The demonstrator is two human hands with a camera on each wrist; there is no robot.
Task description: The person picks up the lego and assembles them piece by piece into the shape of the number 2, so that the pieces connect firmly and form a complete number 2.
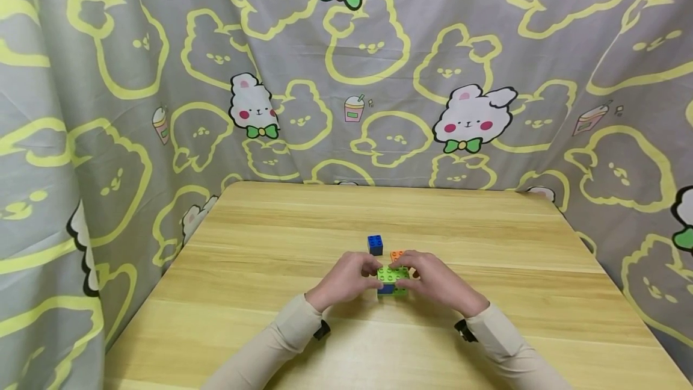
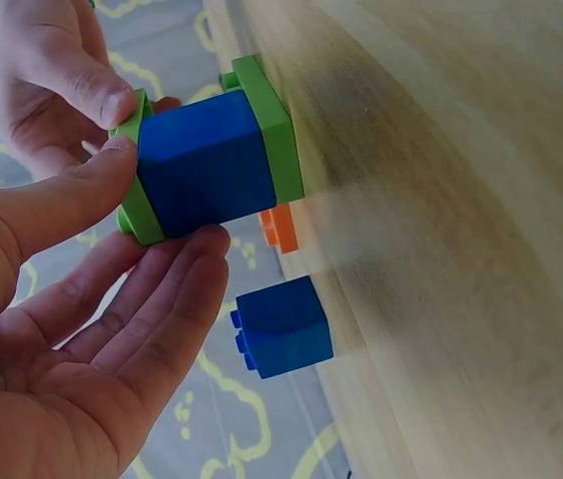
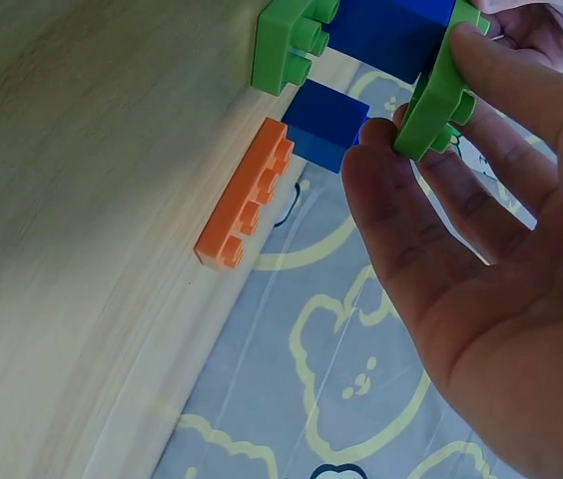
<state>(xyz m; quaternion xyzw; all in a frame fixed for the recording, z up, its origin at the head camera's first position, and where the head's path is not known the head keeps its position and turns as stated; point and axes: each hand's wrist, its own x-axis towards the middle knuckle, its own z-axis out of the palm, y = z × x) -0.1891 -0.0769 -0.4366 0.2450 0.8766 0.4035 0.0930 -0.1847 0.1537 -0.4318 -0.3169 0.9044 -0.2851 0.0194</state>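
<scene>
A small stack stands on the table: a green brick [image 3: 296, 45] at the bottom, a blue brick [image 2: 210, 160] on it, and a second green brick [image 1: 392, 273] on top. With thumb and fingers, my left hand [image 1: 346, 278] grips the left part of the upper green brick, fingertips by the blue brick's top edge. The right hand [image 1: 437, 283] pinches the other end of that same green brick, which overhangs the blue one in the right wrist view. Fingers partly cover the upper brick's sides.
Behind the stack, a loose blue brick [image 1: 375, 245] stands upright on the wooden table [image 1: 260, 245]. An orange brick [image 3: 245, 200] lies close behind the right hand. A patterned curtain [image 1: 390, 95] hangs along the table's far edge and sides.
</scene>
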